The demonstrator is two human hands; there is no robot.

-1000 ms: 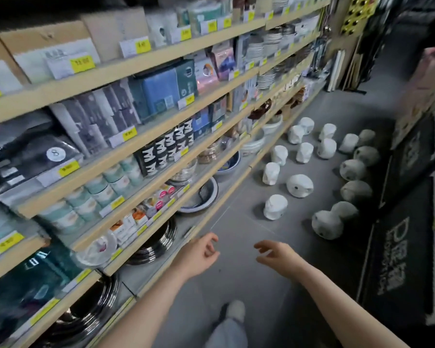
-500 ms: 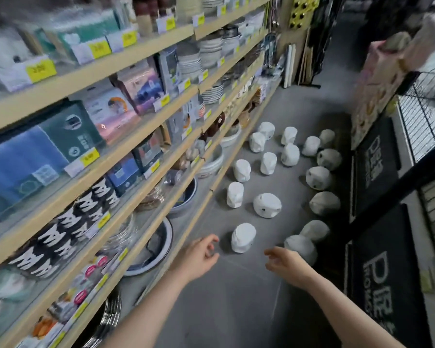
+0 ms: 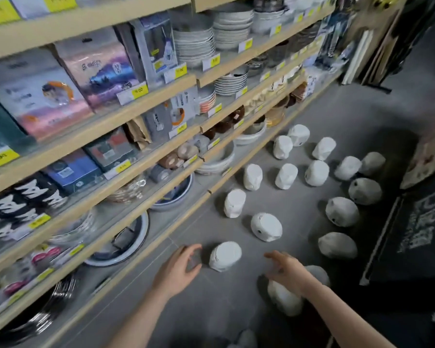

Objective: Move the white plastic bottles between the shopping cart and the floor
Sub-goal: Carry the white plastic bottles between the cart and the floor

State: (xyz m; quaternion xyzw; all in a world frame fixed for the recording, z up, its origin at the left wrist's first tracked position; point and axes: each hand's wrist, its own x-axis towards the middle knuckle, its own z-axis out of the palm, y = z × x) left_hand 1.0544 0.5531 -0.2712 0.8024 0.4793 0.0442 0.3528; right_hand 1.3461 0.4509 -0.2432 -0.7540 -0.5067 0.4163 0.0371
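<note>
Roughly sixteen white plastic bottles [image 3: 286, 176] rest on the grey floor [image 3: 236, 310] of a shop aisle, some upright and some tipped on their sides, spread in loose rows beside the lowest shelf [image 3: 146, 249]; the shopping cart is not in view. The nearest bottle [image 3: 225, 256] lies between the two hands, touching neither. The left hand [image 3: 177, 270] is open, fingers curved toward the bottle's left flank; the right hand [image 3: 285, 268] is likewise open and empty, hovering over another bottle [image 3: 284, 300] that is partly hidden beneath the wrist. Handling assessment: the bottles appear squat and rounded, with a matte surface that should offer fair friction. Their contents cannot be determined, so weight is unknown; an empty shell would be light and might flex slightly under pressure, while a filled one would need a firmer hold. Breakage looks unlikely, but a rounded body lying on its side may roll if nudged. Recommended grasp: wrap the fingers around the widest part of the body, thumb opposing, one bottle per hand. The dishware stacked on the adjacent shelves looks fragile, so lifts should be kept clear of the shelf edge.
</note>
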